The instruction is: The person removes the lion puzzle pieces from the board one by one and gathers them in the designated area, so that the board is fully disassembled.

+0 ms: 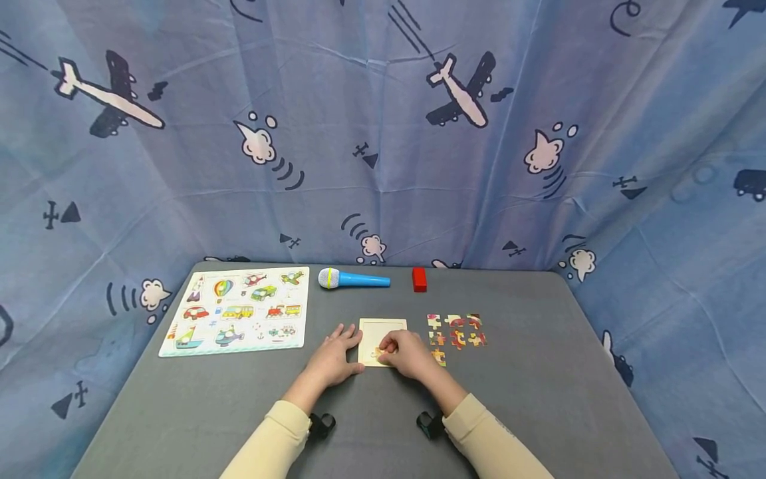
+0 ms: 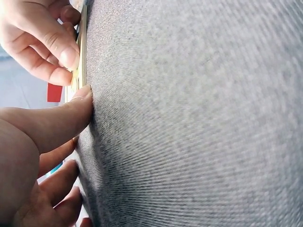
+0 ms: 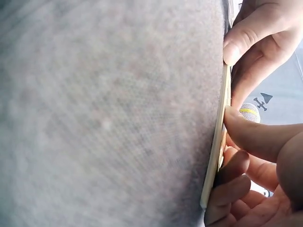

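A pale, square puzzle tray [image 1: 376, 328] lies flat on the table in the head view. My left hand [image 1: 332, 356] spreads its fingers along the tray's left side, the thumb touching the near left corner. Over the near part of the tray, my right hand [image 1: 409, 353] pinches a small yellowish puzzle piece [image 1: 379, 355] between thumb and fingers, low against the tray. The fingers partly hide that piece. Several loose jigsaw pieces [image 1: 457, 338] in red, yellow and green lie just right of the tray. Both wrist views show the tray [image 3: 214, 165] edge-on.
On the left lies a white picture board [image 1: 239, 332] with printed vehicles. A blue toy microphone [image 1: 364, 280] and a red block [image 1: 419, 280] sit near the back edge of the grey table [image 1: 526, 386]. Behind hangs a blue curtain [image 1: 383, 186] with airplane prints.
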Available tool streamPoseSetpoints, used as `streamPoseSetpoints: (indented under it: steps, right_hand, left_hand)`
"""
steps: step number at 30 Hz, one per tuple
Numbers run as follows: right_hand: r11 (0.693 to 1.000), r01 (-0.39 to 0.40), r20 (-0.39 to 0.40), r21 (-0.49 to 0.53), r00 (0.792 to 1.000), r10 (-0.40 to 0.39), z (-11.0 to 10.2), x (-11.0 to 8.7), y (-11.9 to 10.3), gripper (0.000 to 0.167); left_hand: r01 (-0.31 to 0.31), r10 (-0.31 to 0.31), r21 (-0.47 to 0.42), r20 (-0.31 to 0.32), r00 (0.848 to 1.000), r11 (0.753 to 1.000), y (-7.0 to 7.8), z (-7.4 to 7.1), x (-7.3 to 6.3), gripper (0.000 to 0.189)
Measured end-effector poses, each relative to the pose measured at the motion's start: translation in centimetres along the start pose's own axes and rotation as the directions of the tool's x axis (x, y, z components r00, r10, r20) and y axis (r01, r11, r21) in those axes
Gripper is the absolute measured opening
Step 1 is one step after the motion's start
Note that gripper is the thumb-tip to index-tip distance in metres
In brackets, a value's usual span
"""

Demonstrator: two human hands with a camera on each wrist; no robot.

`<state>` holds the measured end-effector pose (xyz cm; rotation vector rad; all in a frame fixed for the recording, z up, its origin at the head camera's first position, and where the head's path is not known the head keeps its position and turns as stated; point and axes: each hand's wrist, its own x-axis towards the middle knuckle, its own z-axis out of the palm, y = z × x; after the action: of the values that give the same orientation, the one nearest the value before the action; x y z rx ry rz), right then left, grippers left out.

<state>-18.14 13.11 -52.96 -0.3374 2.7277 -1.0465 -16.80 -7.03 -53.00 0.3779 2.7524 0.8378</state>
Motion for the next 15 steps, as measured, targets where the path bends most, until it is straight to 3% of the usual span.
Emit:
streamPoseSetpoints:
  steps: [9,15]
  right_hand:
    - [0.999,-0.012,0.024,0.051,1.0,0.011,-0.21,0.21,0.4,0.021]
    - [0.991,-0.022,0.036,0.134,0.999,0.018,-0.66,0.16,0.53,0.014]
  left_hand:
    - [0.001,-0.001,-0.002,0.006,1.0,1.0,0.02,0.08,-0.01,0.073]
    - [0.018,-0.018,-0.002,0.004,1.0,1.0,0.04,0.03,0.02,0.073]
